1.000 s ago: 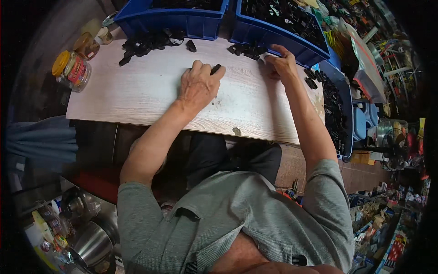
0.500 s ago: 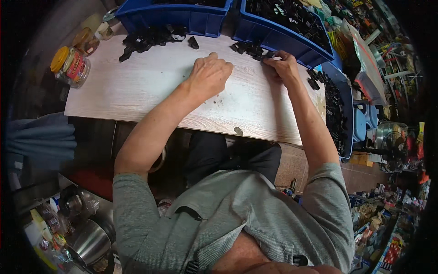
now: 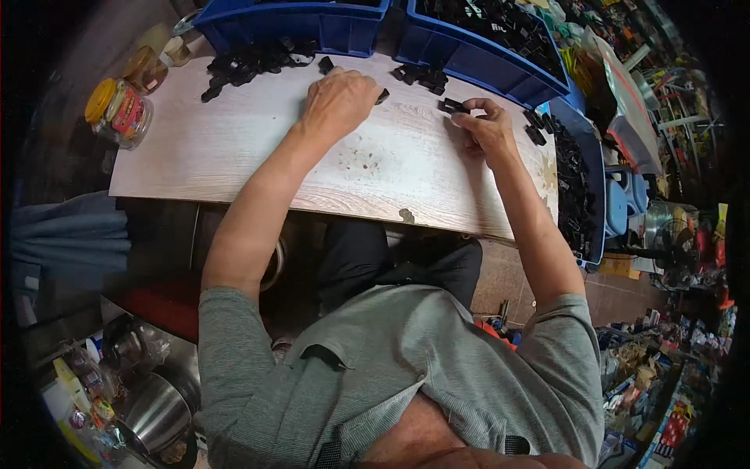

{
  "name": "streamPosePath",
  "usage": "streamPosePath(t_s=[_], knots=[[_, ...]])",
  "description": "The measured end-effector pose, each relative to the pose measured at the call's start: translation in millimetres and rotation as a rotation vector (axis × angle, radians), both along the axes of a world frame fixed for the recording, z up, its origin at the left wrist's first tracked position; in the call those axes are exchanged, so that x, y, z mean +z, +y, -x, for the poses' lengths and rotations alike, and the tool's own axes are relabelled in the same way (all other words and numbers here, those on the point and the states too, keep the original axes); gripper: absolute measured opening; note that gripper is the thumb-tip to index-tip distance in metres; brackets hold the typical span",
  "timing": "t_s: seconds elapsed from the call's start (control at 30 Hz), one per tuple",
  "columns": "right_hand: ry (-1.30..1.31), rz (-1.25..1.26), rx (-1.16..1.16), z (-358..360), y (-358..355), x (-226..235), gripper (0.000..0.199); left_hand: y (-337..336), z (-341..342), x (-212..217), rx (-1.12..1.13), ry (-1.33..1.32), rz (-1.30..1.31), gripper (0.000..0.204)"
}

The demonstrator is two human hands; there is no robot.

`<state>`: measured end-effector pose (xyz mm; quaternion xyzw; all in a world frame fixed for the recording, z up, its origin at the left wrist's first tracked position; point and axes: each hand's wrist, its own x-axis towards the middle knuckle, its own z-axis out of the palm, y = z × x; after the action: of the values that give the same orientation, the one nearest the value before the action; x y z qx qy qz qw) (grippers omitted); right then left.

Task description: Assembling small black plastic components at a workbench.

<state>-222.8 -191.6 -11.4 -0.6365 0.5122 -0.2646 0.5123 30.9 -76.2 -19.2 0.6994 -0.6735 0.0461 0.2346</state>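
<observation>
Over the middle of the table, my left hand [image 3: 342,102] is closed with its back up. The tip of a small black plastic part [image 3: 382,96] pokes out beside its fingers; the rest is hidden. To the right, my right hand [image 3: 489,129] pinches an oblong black plastic part [image 3: 451,105] between thumb and fingers. A small heap of similar black parts [image 3: 422,76] lies just beyond it. Another single black piece [image 3: 326,65] sits at the far side of my left hand. A larger black heap [image 3: 254,66] spreads farther left.
Two blue bins [image 3: 297,35] [image 3: 484,62] of black parts stand along the table's far edge. A third blue bin [image 3: 595,187] is at the right. A yellow-lidded jar [image 3: 125,113] stands on the left. Several black pieces [image 3: 537,129] lie near the right edge; crumbs [image 3: 359,162] dot the tabletop.
My right hand has drawn a black part away from the small heap toward me. My left hand has shifted left and away from me, and a dark piece now shows at its fingers.
</observation>
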Motion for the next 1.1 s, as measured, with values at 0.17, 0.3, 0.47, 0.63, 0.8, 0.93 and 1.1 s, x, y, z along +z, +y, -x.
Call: streamPosePath(t_s=[0.17, 0.3, 0.47, 0.63, 0.8, 0.93, 1.1], knots=[[0.055, 0.019, -0.032, -9.1, -1.2, 5.6, 0.041, 12.5, -0.3, -11.5, -0.031, -0.032, 0.116, 0.021], [0.185, 0.008, -0.012, -12.4, -6.2, 3.4, 0.040, 14.8, 5.2, -14.9, -0.050, -0.071, 0.091, 0.022], [0.107, 0.003, 0.075, -8.2, 7.0, -3.7, 0.035, 13.7, 35.8, -12.6, -0.172, 0.077, 0.369, 0.023], [0.110, -0.037, 0.215, -14.3, 31.5, 3.1, 0.030, 2.3, 64.2, -22.7, -0.306, 0.122, 0.289, 0.028], [0.125, -0.007, 0.245, -11.0, 31.0, 0.6, 0.029, -6.6, 73.6, -24.8, -0.361, 0.153, 0.284, 0.024], [0.096, -0.007, 0.262, -8.1, 30.1, 1.0, 0.027, -6.3, 76.1, -26.2, -0.380, 0.130, 0.293, 0.019], [0.113, -0.011, 0.279, -10.9, 32.9, 2.1, 0.030, 8.2, 76.1, -28.0, -0.372, 0.049, 0.295, 0.031]])
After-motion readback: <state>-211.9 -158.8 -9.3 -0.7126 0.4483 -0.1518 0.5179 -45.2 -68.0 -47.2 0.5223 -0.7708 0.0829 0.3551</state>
